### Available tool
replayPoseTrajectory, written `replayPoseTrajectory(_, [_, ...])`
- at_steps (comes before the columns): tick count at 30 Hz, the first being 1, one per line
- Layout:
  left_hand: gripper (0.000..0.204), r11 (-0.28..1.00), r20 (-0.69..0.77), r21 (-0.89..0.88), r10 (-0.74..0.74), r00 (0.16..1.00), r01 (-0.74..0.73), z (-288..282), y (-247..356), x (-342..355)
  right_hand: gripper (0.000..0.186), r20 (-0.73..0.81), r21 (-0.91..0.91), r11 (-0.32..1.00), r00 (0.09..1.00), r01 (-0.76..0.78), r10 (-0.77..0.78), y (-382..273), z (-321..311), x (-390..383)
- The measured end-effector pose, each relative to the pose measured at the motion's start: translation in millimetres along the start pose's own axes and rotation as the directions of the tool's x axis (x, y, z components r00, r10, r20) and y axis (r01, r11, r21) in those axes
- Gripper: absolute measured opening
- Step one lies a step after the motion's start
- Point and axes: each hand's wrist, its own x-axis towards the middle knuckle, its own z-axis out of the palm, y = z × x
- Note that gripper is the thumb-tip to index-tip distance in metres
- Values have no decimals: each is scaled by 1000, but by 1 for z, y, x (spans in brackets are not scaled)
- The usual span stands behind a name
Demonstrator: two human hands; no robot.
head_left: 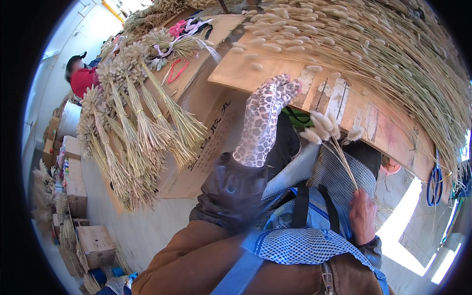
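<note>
**Gathering bunny-tail stems at the board**

My left hand point(275, 93), in a leopard-print glove, reached up to the middle of the frame and lay on the edge of the wooden tabletop point(255, 69), fingers stretched toward the loose heap of dried bunny-tail grass point(373, 54) that filled the upper right. I could not tell whether it had closed on any stem; the fingers looked mostly extended, resting on the board.

My right hand point(363, 216), bare, sat at lower right over my checked apron point(295, 246). It was closed around the stalk ends of a small bunch of stems point(334, 142), whose fluffy heads fanned upward to just below the tabletop's edge.

To do this well, I judged that I should draw single stems from the heap by the stalk, not the head, lay each against the bunch with heads level, and keep the right grip firm but low so nothing crushed.

At left of the frame, tied bundles point(142, 132) lay spread over cardboard boxes point(201, 147), with pink ties point(179, 27) at upper left. Blue scissors point(434, 184) hung at the far right. Another person in red point(81, 78) worked at the upper left.
</note>
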Motion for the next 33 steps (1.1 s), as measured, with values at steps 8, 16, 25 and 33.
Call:
replayPoseTrajectory(8, [24,424,163,-734,-649,743,531,1,22,-7,7,-28,30,1000,1000,-5,6,1,3,-2])
replayPoseTrajectory(16, [26,453,197,-627,-695,692,634,5,25,-24,5,-174,-71,994,981,77,-88,0,-22,3])
replayPoseTrajectory(25, [41,355,849,-295,-330,414,887,66,49,-65,12,-252,-41,986,953,160,-165,-18,-28,4])
replayPoseTrajectory(33, [34,48,622,-711,-424,659,702,86,38,-62,17,-189,-141,964,949,227,-251,-26,-13,5])
